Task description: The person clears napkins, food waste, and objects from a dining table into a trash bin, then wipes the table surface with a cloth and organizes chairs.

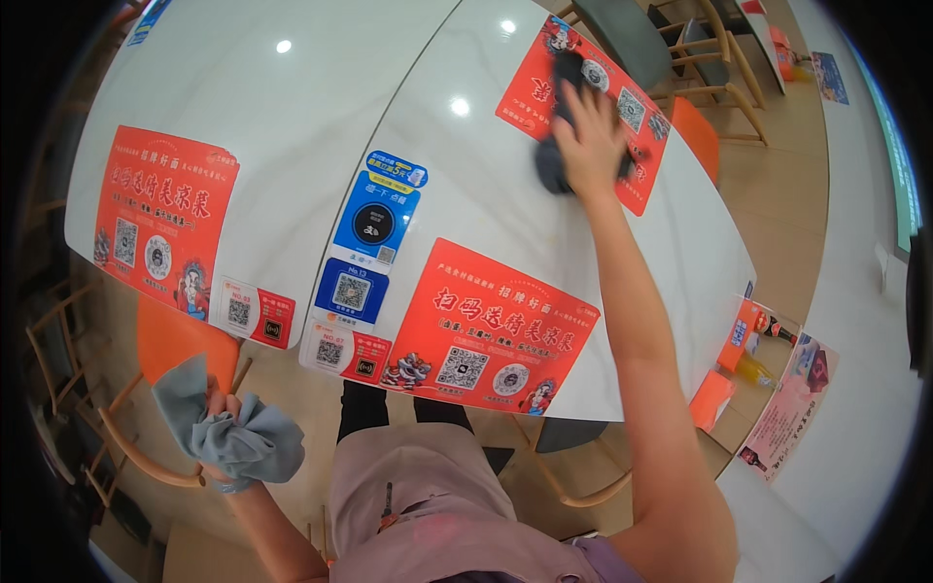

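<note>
My right hand (594,138) lies on a dark cloth (555,166), pressing it against a red printed placemat (521,95) at the far right of the white marbled table (496,197). The hand and cloth are slightly blurred. At the lower left, off the table's near edge, my left hand (221,408) holds a crumpled grey-blue cloth (255,444). A second red placemat (503,321) lies at the near edge, and a third (168,211) on the left. Blue and white-red stickers with printed codes (375,218) sit near the seam between two tabletops.
An orange chair (182,342) with wooden arms stands below the left near edge. Grey-seated wooden chairs (627,44) stand beyond the far right edge. A dark-seated chair (572,435) is under the near edge. Bottles and orange boxes (743,335) are at the right.
</note>
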### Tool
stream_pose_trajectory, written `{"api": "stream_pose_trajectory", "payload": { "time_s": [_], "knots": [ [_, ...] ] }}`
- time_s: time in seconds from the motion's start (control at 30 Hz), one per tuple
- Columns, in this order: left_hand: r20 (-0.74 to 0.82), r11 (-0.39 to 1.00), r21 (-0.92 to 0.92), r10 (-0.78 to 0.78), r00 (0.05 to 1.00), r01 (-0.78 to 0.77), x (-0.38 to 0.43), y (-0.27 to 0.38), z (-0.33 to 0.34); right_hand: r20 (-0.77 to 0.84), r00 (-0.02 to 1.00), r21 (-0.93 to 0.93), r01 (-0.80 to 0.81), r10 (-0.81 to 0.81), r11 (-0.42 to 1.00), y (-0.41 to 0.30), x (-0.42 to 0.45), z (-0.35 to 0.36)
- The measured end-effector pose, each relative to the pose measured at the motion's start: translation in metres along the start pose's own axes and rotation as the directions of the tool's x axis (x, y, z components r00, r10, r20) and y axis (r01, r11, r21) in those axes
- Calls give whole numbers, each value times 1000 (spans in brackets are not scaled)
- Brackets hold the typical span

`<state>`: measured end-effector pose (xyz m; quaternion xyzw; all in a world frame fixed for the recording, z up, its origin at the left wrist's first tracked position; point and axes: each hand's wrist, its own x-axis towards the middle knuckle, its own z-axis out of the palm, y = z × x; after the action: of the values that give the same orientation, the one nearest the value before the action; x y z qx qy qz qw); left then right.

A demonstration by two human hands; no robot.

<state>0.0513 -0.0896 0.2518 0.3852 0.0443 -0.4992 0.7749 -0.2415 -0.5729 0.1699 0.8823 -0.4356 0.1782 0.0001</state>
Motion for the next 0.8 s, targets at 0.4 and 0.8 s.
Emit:
{"api": "stream_pose_trajectory", "payload": {
  "time_s": [0.4, 0.8],
  "knots": [
    [-81, 987, -92, 125, 989, -132, -88, -43, -19, 33, 997, 70, -69, 66, 995, -85, -108, -36],
    [4, 987, -71, 143, 990, -143, -125, -78, 26, 23, 948, 494, 266, -318, 828, -101, -117, -48]
  ]
}}
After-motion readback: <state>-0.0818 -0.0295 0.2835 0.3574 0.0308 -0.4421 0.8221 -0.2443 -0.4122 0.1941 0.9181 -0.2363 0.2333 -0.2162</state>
